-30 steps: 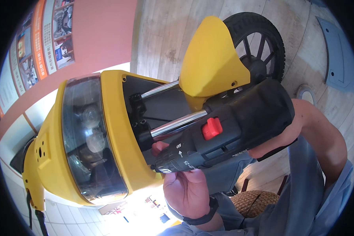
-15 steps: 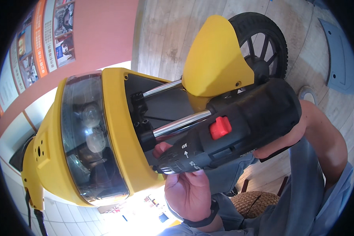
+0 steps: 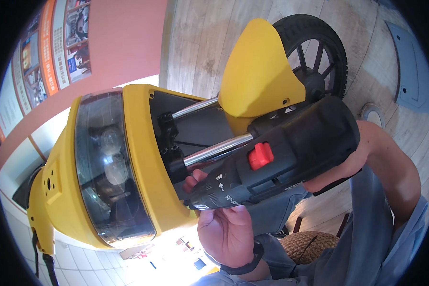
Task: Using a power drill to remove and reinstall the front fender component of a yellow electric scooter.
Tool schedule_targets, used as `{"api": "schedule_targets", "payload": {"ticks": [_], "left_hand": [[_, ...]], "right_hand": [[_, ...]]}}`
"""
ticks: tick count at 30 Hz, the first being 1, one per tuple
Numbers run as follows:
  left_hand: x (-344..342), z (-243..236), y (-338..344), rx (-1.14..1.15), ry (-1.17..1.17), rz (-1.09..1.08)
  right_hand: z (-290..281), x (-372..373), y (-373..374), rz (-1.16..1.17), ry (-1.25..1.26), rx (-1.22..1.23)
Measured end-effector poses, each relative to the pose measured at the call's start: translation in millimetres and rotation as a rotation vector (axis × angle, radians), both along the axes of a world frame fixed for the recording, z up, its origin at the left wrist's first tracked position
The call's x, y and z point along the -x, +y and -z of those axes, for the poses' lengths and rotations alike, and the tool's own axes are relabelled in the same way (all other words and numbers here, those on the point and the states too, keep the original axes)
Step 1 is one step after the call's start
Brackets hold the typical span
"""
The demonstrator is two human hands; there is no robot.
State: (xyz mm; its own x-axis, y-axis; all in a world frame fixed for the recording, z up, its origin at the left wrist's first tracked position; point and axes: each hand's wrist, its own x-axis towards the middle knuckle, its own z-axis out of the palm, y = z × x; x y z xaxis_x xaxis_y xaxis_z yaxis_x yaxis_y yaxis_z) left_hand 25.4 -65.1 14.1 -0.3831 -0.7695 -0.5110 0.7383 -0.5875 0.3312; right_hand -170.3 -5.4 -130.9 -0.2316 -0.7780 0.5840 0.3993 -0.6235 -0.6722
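A black cordless drill [image 3: 281, 152] with a red switch on top lies slantwise across the view. My right hand [image 3: 336, 172] is closed round its handle, mostly hidden beneath the body. At the drill's nose, my left hand [image 3: 225, 233] is closed, its fingertips showing on both sides of the chuck. The drill's tip meets the lower edge of a yellow scooter front panel [image 3: 143, 157], which holds a clear headlight lens [image 3: 112, 167]. Whatever is at the tip is hidden by the drill and fingers. Past the drill are shiny fork tubes [image 3: 217, 148] and a yellow front fender [image 3: 257, 71].
The scooter's black front wheel [image 3: 314, 55] rests on the wood-look floor [image 3: 200, 43]. A grey panel [image 3: 410, 69] with holes lies at the far right. A woven stool [image 3: 310, 245] stands near my legs. Posters [image 3: 50, 52] cover the wall at left.
The drill and my right hand have shifted slightly to the left. My left hand stays at the drill's nose, with only a tiny movement.
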Motion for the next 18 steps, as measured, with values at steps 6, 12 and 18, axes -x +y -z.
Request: {"api": "schedule_targets", "payload": {"ticks": [6, 12, 18], "left_hand": [[-16.1, 5.3, -4.8, -0.013, -0.028, -0.08], [-3.4, 0.6, -3.6, -0.019, -0.069, -0.094], [9.1, -0.4, 0.7, 0.006, 0.032, -0.019]], "right_hand": [[-3.7, -0.1, 3.2, -0.204, -0.044, -0.18], [-1.3, 1.4, 3.8, -0.165, 0.026, -0.159], [9.7, -6.2, 5.2, 0.012, 0.067, -0.077]]}}
